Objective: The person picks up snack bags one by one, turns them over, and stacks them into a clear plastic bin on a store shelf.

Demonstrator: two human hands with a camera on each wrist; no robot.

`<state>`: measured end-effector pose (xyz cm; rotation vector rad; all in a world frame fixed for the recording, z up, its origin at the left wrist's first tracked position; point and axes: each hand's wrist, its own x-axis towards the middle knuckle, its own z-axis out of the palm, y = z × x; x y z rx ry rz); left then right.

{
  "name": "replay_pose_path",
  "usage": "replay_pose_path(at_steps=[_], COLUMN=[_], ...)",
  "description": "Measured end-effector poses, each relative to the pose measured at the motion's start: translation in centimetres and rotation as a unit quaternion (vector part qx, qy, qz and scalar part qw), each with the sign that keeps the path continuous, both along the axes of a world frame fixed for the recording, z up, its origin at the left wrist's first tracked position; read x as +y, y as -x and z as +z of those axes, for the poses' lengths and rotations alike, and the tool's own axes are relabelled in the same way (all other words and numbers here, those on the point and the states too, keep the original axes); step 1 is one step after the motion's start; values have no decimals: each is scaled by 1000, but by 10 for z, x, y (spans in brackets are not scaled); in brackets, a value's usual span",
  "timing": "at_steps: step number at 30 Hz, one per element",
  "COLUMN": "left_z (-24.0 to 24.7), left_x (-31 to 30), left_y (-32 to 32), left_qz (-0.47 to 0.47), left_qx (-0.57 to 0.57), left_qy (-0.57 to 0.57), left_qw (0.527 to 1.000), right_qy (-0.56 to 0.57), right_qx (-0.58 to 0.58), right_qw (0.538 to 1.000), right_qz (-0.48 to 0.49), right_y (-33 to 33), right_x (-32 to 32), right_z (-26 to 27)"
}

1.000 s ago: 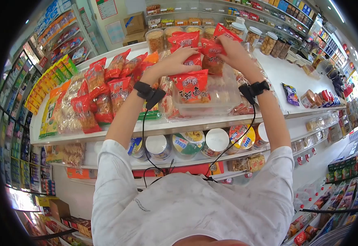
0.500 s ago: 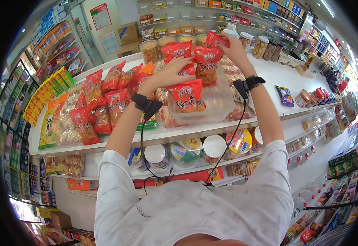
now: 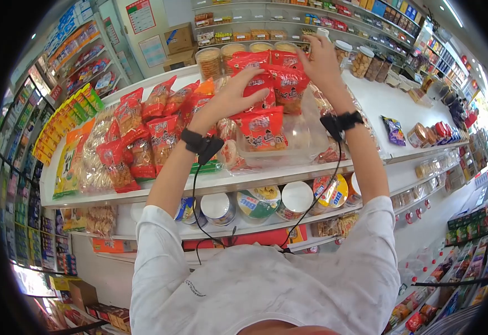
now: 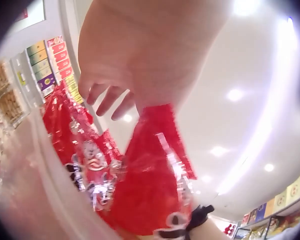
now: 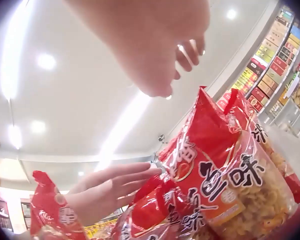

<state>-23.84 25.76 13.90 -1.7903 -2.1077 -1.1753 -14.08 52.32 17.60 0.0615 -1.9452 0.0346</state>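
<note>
Red snack bags with clear lower halves stand in rows in a translucent plastic bin (image 3: 305, 148) on the counter. My left hand (image 3: 235, 95) lies along the bin's left side, fingers extended beside the upright bags. In the right wrist view its straight fingers reach behind a red bag (image 5: 155, 207). My right hand (image 3: 323, 66) is at the back right of the bin, fingers loosely bent, holding nothing. Below it in the right wrist view stands a bag of crunchy snacks (image 5: 230, 180). The front bag (image 3: 262, 131) leans in the bin's near end.
A pile of similar red bags (image 3: 163, 134) lies left of the bin, beside clear packs (image 3: 97, 153). Round tubs (image 3: 209, 62) stand behind it, and jars (image 3: 362, 61) at the back right. A purple bag (image 3: 393, 130) lies right. Instant-noodle tubs (image 3: 258, 204) fill the shelf below.
My right hand held a red bag at the back right; that bag now stands among the others and the hand has let go. The left hand has stayed along the left side.
</note>
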Motion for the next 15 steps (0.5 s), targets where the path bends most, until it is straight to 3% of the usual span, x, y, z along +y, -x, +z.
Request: replay_pose_path(at_steps=[1,2,4,6,8,10,15], left_z=[7,17,34,36,18,-7,-48], left_x=[-5,-13,-39,-53,-55,-47,-29], left_y=[-4,-15,-55,-98,-134,-152,-150], left_qz=[3,-1,-14,-92,-140,-113,-34], left_qx=[-12,-16,-25,-55,79,138,199], left_qy=[-54,-59,-65,9,31,27,10], left_qw=[998,998,998,994,986,984,979], right_qy=[32,115,-12,-12,13,50,71], right_qx=[-11,-100,-157,-238,-306,-352,-352], right_qw=[999,983,982,969,951,932,933], right_qz=[33,99,103,58,48,73,8], right_y=[-18,-33,-47,-46,-41,-30,-35], right_x=[-14,-26,-36,-31,-20,-1,-3], right_z=[15,24,23,11,-9,-17,-4])
